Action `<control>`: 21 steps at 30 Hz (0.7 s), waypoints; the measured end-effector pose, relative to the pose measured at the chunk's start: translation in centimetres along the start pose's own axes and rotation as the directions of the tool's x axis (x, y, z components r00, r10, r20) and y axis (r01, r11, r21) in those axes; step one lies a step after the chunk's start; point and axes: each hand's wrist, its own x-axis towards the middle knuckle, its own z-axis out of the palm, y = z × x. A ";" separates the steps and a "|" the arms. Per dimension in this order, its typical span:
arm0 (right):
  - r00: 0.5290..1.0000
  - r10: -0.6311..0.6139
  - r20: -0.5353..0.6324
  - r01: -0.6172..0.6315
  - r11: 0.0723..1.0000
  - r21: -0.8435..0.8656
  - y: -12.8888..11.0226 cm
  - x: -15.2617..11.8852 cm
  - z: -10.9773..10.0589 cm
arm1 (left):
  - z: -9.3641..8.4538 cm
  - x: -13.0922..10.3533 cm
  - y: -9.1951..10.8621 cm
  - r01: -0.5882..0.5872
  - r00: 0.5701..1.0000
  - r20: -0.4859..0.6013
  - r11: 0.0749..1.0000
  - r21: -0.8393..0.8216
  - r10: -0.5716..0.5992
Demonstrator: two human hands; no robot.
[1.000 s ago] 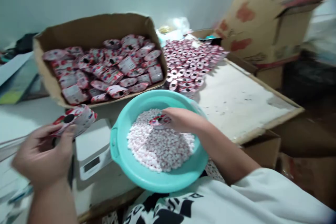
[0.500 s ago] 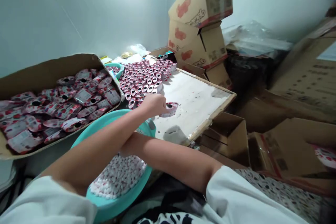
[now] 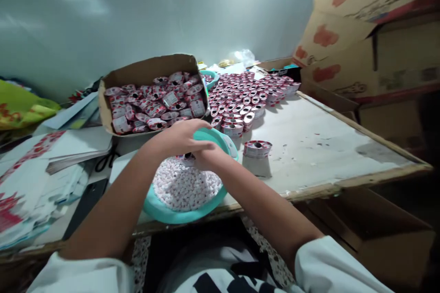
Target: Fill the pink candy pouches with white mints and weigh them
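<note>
My left hand [image 3: 178, 138] crosses above my right hand over a teal tub [image 3: 165, 216]. Its thumb and fingers are apart with nothing visible between them. Beneath it, my right hand [image 3: 203, 159] has its fingers mostly hidden, closed at a red-and-white oval printed pack [image 3: 186, 157], of which only a small part shows. Small white pellets [image 3: 187, 187] fill the tub below. To the right, a single oval pack [image 3: 257, 149] stands on the white board. Many similar packs [image 3: 240, 96] stand close together behind it.
A cardboard box [image 3: 147, 65] of loose oval packs lies behind the tub. Flattened printed sheets [image 3: 75, 146] and black scissors [image 3: 107, 161] are at the left. Stacked cartons [image 3: 340, 50] rise at the right, beyond the wooden edge of the white board [image 3: 330, 155].
My left hand has let go of the oval pack on the board and moved back left over the tub. The camera view has turned left.
</note>
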 end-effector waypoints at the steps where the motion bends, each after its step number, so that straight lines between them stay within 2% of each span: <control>1: 1.000 -0.022 0.011 0.022 1.000 0.018 -0.2 0.3 -0.2 | -0.2 -1.9 -1.5 0.058 0.998 0.030 0.998 -0.029 -0.057; 3: 0.998 -0.062 0.015 0.061 0.997 0.046 -0.8 0.8 -1.0 | 0.1 -4.9 -3.9 0.160 0.986 0.066 0.985 -0.062 -0.156; 5: 0.994 -0.112 -0.002 0.112 0.992 0.060 -1.9 1.3 -1.9 | 0.5 -7.0 -5.2 0.202 0.979 0.031 0.974 -0.099 -0.200; 7: 0.983 -0.184 -0.022 0.186 0.978 0.092 -2.9 1.9 -3.0 | 0.6 -8.8 -5.6 0.203 0.974 -0.079 0.970 -0.131 -0.214; 9: 0.971 -0.235 -0.035 0.237 0.962 0.134 -3.2 3.1 -4.2 | 0.0 -10.9 -6.1 0.257 0.933 -0.215 0.953 -0.160 -0.288; 11: 0.973 -0.226 -0.049 0.231 0.961 0.154 -2.4 5.3 -5.3 | -0.8 -13.6 -7.5 0.402 0.826 -0.343 0.894 -0.198 -0.447; 13: 0.985 -0.157 -0.068 0.164 0.979 0.123 -0.8 8.3 -6.0 | -1.3 -16.5 -10.2 0.553 0.672 -0.427 0.794 -0.254 -0.605; 14: 0.991 -0.115 -0.073 0.122 0.987 0.102 0.2 9.9 -6.0 | -1.3 -17.8 -11.9 0.596 0.614 -0.451 0.755 -0.273 -0.648; 16: 0.999 -0.018 -0.046 0.020 0.999 0.050 1.9 13.0 -5.4 | -0.6 -19.9 -15.5 0.618 0.554 -0.470 0.718 -0.321 -0.687; 18: 0.997 0.073 0.026 -0.073 0.997 0.000 2.8 15.5 -4.1 | 0.9 -20.8 -18.4 0.572 0.548 -0.456 0.712 -0.407 -0.701; 20: 0.986 0.151 0.076 -0.149 0.988 -0.038 3.1 17.2 -2.4 | 2.8 -20.7 -20.6 0.472 0.574 -0.420 0.703 -0.532 -0.703; 21: 0.980 0.178 0.090 -0.174 0.983 -0.052 3.1 17.7 -1.7 | 3.8 -20.5 -21.4 0.448 0.574 -0.413 0.693 -0.564 -0.707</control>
